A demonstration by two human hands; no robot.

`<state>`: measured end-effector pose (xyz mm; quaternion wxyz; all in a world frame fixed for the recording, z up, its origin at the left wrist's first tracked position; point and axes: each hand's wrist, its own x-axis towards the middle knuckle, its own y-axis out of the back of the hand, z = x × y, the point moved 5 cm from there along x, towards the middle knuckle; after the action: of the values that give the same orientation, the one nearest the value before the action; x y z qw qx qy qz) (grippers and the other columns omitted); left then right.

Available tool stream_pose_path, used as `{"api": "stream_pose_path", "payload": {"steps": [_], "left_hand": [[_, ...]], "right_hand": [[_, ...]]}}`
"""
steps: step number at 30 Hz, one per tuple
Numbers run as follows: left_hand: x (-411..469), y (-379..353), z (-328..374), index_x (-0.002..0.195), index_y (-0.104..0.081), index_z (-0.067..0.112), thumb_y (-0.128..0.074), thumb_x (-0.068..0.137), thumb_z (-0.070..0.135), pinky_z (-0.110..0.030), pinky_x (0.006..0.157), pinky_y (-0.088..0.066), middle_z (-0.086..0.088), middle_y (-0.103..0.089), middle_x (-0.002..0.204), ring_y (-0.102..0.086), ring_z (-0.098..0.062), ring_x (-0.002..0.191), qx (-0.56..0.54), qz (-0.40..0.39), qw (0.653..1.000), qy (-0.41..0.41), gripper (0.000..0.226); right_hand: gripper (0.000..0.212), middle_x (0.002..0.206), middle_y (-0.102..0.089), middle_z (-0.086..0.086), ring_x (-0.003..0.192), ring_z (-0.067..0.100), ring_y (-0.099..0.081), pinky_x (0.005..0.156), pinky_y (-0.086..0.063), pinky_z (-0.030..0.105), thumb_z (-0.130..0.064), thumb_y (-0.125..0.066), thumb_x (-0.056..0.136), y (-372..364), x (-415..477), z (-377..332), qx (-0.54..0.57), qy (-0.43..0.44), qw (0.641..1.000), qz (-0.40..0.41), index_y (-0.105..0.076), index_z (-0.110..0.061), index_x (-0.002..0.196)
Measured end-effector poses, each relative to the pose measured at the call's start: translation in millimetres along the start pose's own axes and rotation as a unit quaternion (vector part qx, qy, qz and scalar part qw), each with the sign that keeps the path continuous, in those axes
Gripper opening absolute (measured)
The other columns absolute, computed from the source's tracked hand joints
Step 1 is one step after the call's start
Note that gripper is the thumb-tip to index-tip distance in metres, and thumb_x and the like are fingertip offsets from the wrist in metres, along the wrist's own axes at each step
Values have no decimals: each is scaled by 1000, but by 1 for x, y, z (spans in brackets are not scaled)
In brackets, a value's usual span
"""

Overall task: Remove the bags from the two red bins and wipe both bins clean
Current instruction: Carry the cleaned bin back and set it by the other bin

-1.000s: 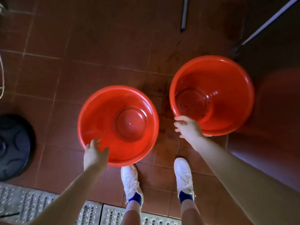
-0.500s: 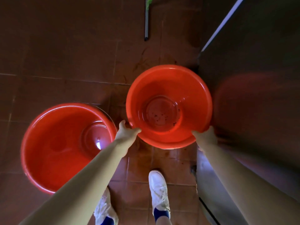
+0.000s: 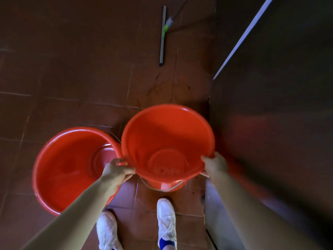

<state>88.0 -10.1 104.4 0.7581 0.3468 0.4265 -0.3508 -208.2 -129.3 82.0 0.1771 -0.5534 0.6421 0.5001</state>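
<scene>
Bins both show no bag inside. We grip the right bin point(image 3: 167, 141) by its rim, left hand point(image 3: 115, 173) and right hand point(image 3: 215, 166) clamped on opposite sides, tilting it toward us, likely to inspect specks at its base; left bin point(image 3: 72, 170) rests on the floor point(image 3: 72, 69) beside it
</scene>
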Motion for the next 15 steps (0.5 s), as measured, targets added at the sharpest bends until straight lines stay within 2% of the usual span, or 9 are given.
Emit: {"api": "stream_pose_path", "payload": {"steps": [3,6,9,12,15], "left_hand": [[-44,20,-1,125,-52,-7,-64,79,-20,-22,57,-58,-32,-65,102,-66,-30,73,-13,-16,1000,1,49],[-93,39,0,119,-53,-5,-63,80,-19,-24,61,-59,-26,-68,92,-70,-25,68,-43,-20,999,-25,43],[-146,60,5,118,-54,-7,-62,79,-20,-25,64,-59,-27,-65,97,-69,-22,66,-53,-16,996,-71,41],[-204,89,11,114,-54,0,-62,79,-20,-25,61,-60,-21,-67,90,-69,-20,69,-69,-11,988,-134,41],[-263,126,5,120,-50,1,-65,78,-18,-33,76,-54,-19,-67,94,-66,-24,84,-86,-9,976,-199,48]], "right_hand": [[26,108,-66,19,88,38,-67,70,-58,57,-7,-68,87,19,-37,-22,4,17,1000,-8,-62,-12,112],[27,106,-67,15,86,35,-67,72,-59,54,-10,-68,88,40,-81,-42,18,51,998,-18,-62,-17,113],[33,113,-65,15,95,38,-66,74,-59,53,-12,-66,89,58,-131,-54,-1,106,994,-22,-60,-14,122],[38,123,-61,15,108,39,-62,86,-55,54,-14,-64,91,76,-192,-61,5,166,986,-27,-56,-15,128],[40,127,-59,13,116,36,-59,94,-51,53,-18,-64,92,99,-261,-64,13,240,970,-38,-54,-16,131]]}}
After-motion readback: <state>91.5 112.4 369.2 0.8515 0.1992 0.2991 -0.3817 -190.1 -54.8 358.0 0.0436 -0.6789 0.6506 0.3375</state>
